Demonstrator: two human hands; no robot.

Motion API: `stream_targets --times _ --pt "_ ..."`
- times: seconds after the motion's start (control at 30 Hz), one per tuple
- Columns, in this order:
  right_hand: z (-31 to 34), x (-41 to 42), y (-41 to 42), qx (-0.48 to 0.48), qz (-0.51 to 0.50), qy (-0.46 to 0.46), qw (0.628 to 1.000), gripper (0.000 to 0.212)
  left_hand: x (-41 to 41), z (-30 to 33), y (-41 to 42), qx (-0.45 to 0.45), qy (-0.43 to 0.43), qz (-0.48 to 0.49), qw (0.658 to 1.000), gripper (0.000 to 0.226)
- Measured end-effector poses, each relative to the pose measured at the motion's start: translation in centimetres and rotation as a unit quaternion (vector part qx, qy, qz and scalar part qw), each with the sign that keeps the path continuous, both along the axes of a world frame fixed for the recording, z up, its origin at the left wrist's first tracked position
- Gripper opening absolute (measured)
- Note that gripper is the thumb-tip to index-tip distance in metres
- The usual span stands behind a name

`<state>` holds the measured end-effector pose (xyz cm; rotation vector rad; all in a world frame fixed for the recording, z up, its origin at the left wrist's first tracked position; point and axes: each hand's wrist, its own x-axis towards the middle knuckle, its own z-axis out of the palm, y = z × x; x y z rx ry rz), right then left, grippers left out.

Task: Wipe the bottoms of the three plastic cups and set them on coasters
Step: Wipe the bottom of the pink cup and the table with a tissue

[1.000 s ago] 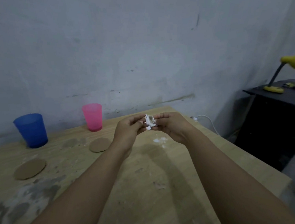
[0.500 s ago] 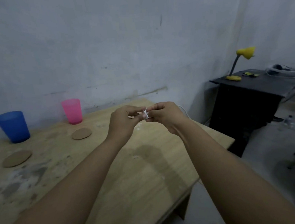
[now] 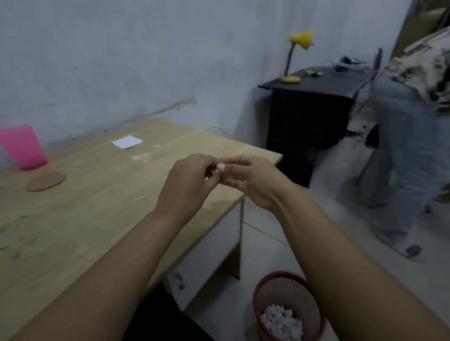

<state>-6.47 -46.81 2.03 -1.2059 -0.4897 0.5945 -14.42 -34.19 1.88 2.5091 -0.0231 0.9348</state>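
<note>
Pale wood table [image 3: 88, 221], surface scuffed and stained, set against a grey plastered wall [image 3: 128, 56]. Item one: pink plastic cup [image 3: 22, 147], upright at the far left of the table near the wall, standing on bare wood. Item two: round brown coaster [image 3: 46, 181], flat on the table just in front of the cup and apart from it, unoccupied. Item three: small white square of tissue [image 3: 127, 142], lying flat toward the far edge, well apart from cup and coaster. Both of the person's forearms extend over the table's right corner. Left hand [image 3: 184, 187] and right hand [image 3: 251, 179] meet at the fingertips [image 3: 221, 167], fingers curled inward and touching; whether anything is pinched between them cannot be told. No other cup is in view. On the floor below the right forearm, a red mesh wastebasket [image 3: 287, 294] containing crumpled white scraps [image 3: 283, 323]. Right of the table, a black cabinet [image 3: 308, 120] carrying a yellow gooseneck desk lamp [image 3: 297, 54] and a few small objects too blurred to identify. At far right, a second person [image 3: 415, 134] in pale trousers and a patterned top, blurred, standing on the floor.
</note>
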Motion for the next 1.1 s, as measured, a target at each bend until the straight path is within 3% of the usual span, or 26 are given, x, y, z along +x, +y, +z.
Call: stream_targets --times 0.13,0.33,0.6,0.8,1.0,1.1 --pt "-2.7 1.3 -5.5 -0.071 -0.016 0.038 0.997 0.023 1.9 -2.5 -4.8 0.032 0.014 -0.041 0.999 0.016" --pt "-7.2 3.2 -11.2 -0.089 -0.066 0.103 0.988 0.020 5.0 -7.3 -9.6 -0.021 0.051 -0.114 0.992 0.051" --pt "-15.0 4.5 -15.1 -0.106 -0.151 0.203 0.962 0.012 8.6 -15.4 -13.0 -0.081 0.203 -0.170 0.961 0.062" --pt "-23.1 4.7 -16.6 -0.151 -0.220 0.336 0.903 0.004 9.6 -21.5 -13.6 -0.115 0.384 -0.173 0.900 0.056" --pt "-30.1 3.6 -17.2 -0.217 -0.261 0.436 0.834 0.005 9.8 -26.7 -13.5 -0.105 0.478 -0.139 0.861 0.039" --pt "-32.8 3.6 -17.0 -0.243 -0.304 0.446 0.806 0.019 10.1 -28.6 -13.7 -0.105 0.521 -0.127 0.837 0.036"
